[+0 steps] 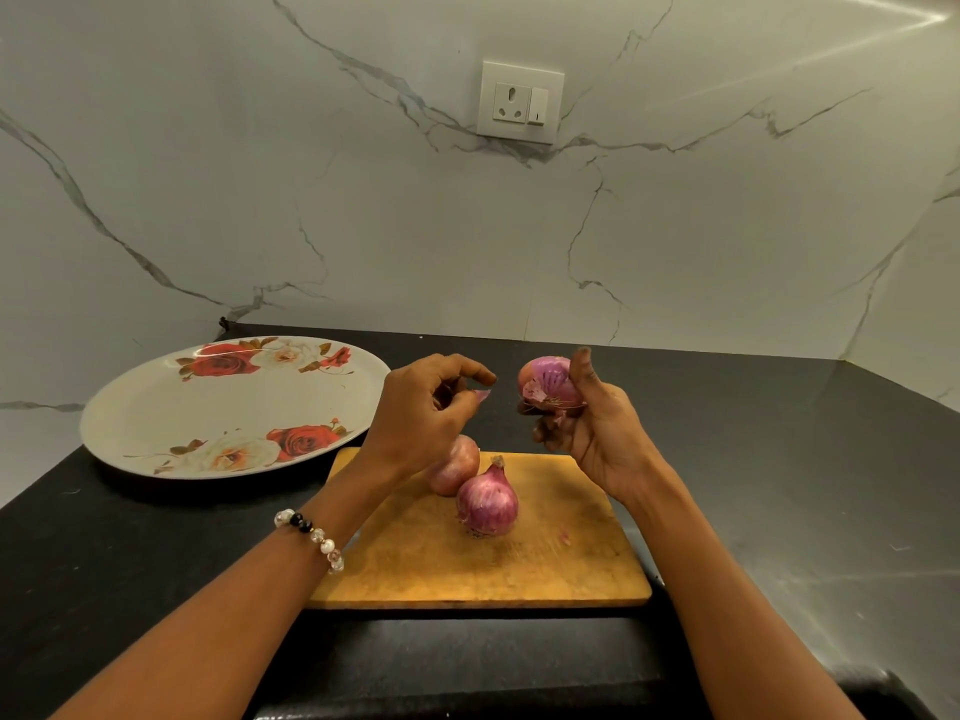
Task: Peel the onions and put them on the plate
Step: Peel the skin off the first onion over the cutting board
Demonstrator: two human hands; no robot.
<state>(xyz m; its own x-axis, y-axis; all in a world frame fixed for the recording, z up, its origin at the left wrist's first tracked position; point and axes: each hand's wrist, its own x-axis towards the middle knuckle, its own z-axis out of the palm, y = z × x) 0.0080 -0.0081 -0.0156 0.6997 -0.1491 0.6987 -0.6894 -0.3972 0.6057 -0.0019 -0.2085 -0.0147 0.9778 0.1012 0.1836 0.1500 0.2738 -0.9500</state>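
Observation:
My right hand [592, 433] grips a red onion [548, 384] above the far edge of the wooden cutting board [571, 558], root end turned toward the left. My left hand [431, 413] hovers just left of it, fingers curled, pinching a small piece of purple onion skin [480, 394]. Two more onions stand on the board: a purple one [487, 504] near the middle and a paler one [457, 470] behind it, partly hidden by my left wrist. The white plate with red roses [156, 407] lies to the left with nothing on it.
The board and plate lie on a black countertop [779, 485] that meets a white marble wall. A wall socket [519, 101] is mounted high on that wall. A beaded bracelet [311, 537] is on my left wrist.

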